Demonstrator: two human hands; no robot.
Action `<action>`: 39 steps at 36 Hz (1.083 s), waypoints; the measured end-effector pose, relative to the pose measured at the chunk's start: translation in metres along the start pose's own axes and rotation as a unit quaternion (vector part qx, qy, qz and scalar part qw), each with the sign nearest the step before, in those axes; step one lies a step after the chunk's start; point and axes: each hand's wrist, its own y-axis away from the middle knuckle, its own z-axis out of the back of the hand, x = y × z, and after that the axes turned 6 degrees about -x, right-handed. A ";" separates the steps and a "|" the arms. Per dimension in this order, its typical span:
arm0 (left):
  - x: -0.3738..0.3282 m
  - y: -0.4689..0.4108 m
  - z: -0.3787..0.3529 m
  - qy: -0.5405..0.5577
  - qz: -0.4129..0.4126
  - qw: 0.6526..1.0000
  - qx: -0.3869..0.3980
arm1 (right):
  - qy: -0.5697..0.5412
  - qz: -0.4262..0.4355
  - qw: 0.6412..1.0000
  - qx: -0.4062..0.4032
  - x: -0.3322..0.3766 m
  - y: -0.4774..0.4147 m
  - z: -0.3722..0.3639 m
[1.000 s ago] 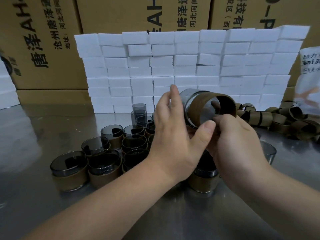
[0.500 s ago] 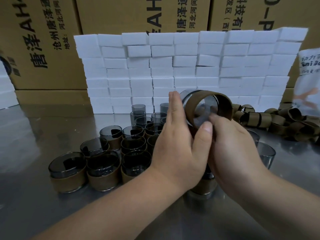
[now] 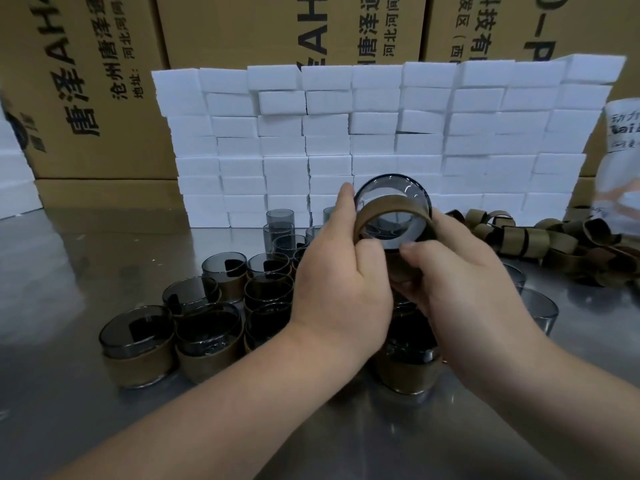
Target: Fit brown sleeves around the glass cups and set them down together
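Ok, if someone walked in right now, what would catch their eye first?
Probably the glass cup held up at centre, the left hand and right hand working a brown sleeve around it. Behind stands a wall of white foam blocks. Sleeved cups cluster at lower left, with loose sleeves heaped at right.

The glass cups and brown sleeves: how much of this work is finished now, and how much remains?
Done: a group of sleeved cups stands together on the metal table. In hand: the left hand and right hand hold one glass cup tilted, with a brown sleeve partly on it. Left: bare cups at the right, and a pile of loose sleeves behind them.
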 end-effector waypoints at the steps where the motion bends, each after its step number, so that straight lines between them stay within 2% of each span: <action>1: 0.000 -0.001 0.001 -0.001 -0.003 1.000 0.003 | 0.013 0.007 1.000 -0.002 0.001 0.000 0.001; 12: 0.003 -0.018 0.010 -0.052 -0.100 0.992 0.052 | 0.072 0.023 0.997 -0.030 0.010 -0.003 0.009; 19: 0.008 -0.027 0.016 -0.076 -0.139 0.987 0.036 | 0.104 0.034 0.994 -0.032 0.013 -0.008 0.013; 26: 0.010 -0.029 0.016 -0.045 -0.113 0.992 0.020 | 0.129 0.037 0.990 -0.031 0.016 -0.011 0.017; 31: 0.009 -0.029 0.016 -0.029 -0.085 0.996 0.008 | 0.148 0.004 0.988 -0.049 0.012 -0.015 0.021; 39: 0.008 -0.030 0.015 0.014 -0.040 0.999 -0.013 | 0.129 0.006 0.990 -0.050 0.017 -0.013 0.018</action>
